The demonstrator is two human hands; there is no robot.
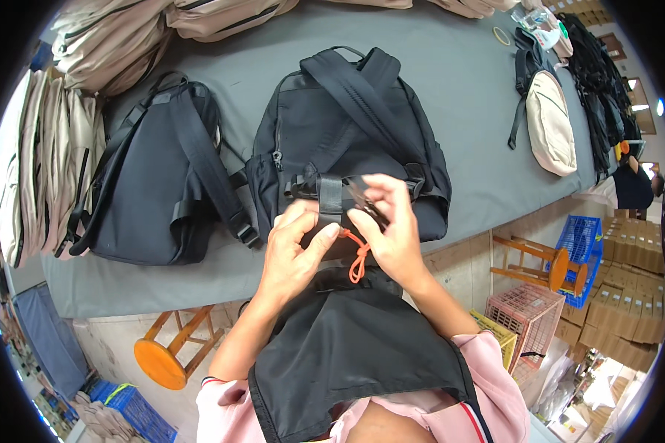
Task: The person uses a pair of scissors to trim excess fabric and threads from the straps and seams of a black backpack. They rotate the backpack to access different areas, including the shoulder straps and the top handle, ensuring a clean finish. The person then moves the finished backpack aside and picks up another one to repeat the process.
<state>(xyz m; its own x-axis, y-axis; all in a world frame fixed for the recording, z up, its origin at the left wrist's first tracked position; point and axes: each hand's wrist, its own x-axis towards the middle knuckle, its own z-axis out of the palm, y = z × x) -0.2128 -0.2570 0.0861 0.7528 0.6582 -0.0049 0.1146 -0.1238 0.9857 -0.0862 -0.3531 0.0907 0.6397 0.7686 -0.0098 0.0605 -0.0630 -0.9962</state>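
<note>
A black backpack (347,156) lies on the grey table (480,151), between another dark backpack (144,188) and a small beige bag (548,122). The left hand (294,251) is nearly closed, its thumb and fingers pinching a short strap (331,198) at the black backpack's lower part. The right hand (396,235) is half closed, with bent fingers around a small dark tool (369,205), which is blurred, so I cannot tell its kind, and an orange cord loop (359,258) hangs between the hands
</note>
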